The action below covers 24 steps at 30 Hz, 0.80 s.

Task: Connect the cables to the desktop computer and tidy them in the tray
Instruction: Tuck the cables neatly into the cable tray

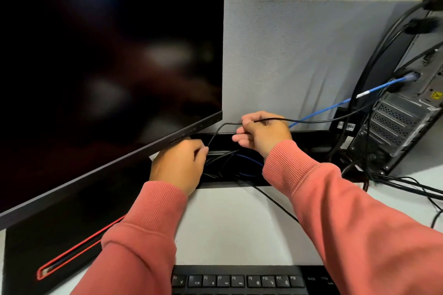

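Note:
A thin black cable (309, 121) runs from the back of the desktop computer (405, 124) at the right to my right hand (262, 132), which pinches it above the cable tray (304, 137). The cable bends down from there to my left hand (178, 165), which grips it at the tray's left end. The tray is a black slot at the desk's back edge, with several black cables and a blue one lying in it. A blue network cable (335, 105) is plugged into the computer's rear and drops behind my right hand.
A large dark monitor (107, 67) fills the left, its lower edge just above my left hand. A black keyboard (239, 280) lies at the near edge. Loose black cables (407, 184) trail on the desk by the computer. A grey partition (299, 55) stands behind the tray.

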Available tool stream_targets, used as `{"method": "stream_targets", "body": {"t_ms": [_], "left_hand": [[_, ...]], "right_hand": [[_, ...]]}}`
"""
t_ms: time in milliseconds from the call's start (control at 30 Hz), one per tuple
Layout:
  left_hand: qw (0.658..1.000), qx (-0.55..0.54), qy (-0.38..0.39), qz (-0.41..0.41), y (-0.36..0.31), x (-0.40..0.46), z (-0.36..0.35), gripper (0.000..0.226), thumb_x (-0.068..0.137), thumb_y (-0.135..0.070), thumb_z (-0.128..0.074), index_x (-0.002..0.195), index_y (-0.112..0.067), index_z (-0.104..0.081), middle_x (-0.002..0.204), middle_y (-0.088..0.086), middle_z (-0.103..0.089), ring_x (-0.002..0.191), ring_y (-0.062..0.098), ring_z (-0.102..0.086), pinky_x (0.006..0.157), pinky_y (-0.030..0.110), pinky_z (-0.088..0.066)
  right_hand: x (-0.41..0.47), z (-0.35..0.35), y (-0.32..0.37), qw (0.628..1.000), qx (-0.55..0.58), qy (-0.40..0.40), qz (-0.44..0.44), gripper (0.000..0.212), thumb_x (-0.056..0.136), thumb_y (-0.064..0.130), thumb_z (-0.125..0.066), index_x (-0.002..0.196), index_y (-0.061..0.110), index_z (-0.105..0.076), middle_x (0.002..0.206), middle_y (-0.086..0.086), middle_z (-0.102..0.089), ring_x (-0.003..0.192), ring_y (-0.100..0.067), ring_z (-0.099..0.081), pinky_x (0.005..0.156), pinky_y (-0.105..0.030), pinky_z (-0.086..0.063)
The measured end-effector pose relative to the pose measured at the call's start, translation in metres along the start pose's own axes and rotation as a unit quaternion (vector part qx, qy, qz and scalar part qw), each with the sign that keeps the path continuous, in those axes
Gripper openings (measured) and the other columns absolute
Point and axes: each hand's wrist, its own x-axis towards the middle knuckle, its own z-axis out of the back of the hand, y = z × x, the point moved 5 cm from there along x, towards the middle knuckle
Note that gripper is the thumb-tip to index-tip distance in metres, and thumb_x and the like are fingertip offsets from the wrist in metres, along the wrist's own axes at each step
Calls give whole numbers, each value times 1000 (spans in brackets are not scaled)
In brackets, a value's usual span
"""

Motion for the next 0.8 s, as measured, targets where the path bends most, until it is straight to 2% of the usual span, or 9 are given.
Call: {"method": "stream_targets", "body": {"t_ms": [67,133,233,400,567,633,700,767,800], "left_hand": [[1000,27,-3,3,1,0,-1,25,101,-44,-52,84,-31,-63,65,-12,-60,63,7,-55,56,27,-36],[997,70,-1,12,3,1,-2,25,100,-42,-53,84,-28,-65,69,-10,-61,68,15,-59,60,27,-38],[992,111,33,46,14,6,-3,24,98,-40,-57,84,-25,-70,70,-7,-58,72,23,-59,66,29,-41],[995,73,61,39,15,8,-11,22,97,-38,-63,80,-26,-73,72,-10,-62,69,14,-58,64,29,-44],[999,23,16,25,11,9,-12,12,92,-33,-72,81,-28,-73,76,-13,-66,76,16,-62,66,28,-44],[1000,4,17,24,9,11,-13,12,91,-31,-73,80,-27,-71,73,-13,-64,74,13,-60,65,27,-42],[999,-10,24,18,9,12,-14,11,91,-30,-73,81,-27,-71,74,-12,-64,75,13,-61,64,27,-41],[999,-22,24,5,7,10,-12,11,94,-31,-70,83,-28,-71,77,-13,-66,76,13,-62,66,28,-46],[1000,-24,19,0,6,7,-11,12,95,-32,-68,83,-30,-71,78,-13,-67,77,14,-62,68,29,-48]], "right_hand": [[0,-2,0,998,63,-25,-1,9,96,-5,-57,92,1,-62,72,-15,-67,49,-16,-69,44,-18,-52],[-2,-7,-1,993,114,-35,-2,10,94,-8,-57,90,0,-61,71,-18,-66,49,-15,-69,45,-17,-52],[-8,-17,-6,990,143,-14,-15,7,94,-10,-58,94,-3,-62,71,-19,-65,50,-16,-69,51,-18,-56],[-21,-7,-16,983,180,-3,-42,20,89,-17,-60,107,-8,-62,77,-18,-68,59,-20,-73,59,-20,-60],[-32,21,-22,979,195,-22,-56,20,83,-20,-62,98,-6,-63,64,-15,-71,61,-26,-75,60,-24,-61],[-36,34,-22,993,103,-23,-50,15,84,-17,-62,86,-3,-66,65,-15,-69,58,-23,-73,55,-24,-59],[-39,47,-24,992,-128,-10,16,17,84,-8,-65,74,5,-69,67,-14,-68,58,-18,-69,57,-28,-58],[-45,52,-25,931,-354,17,92,12,85,8,-70,75,12,-75,71,-4,-72,67,-16,-66,69,-29,-55],[-48,52,-28,904,-411,43,107,10,87,14,-71,80,16,-78,75,2,-71,73,-14,-66,73,-26,-52]]}}
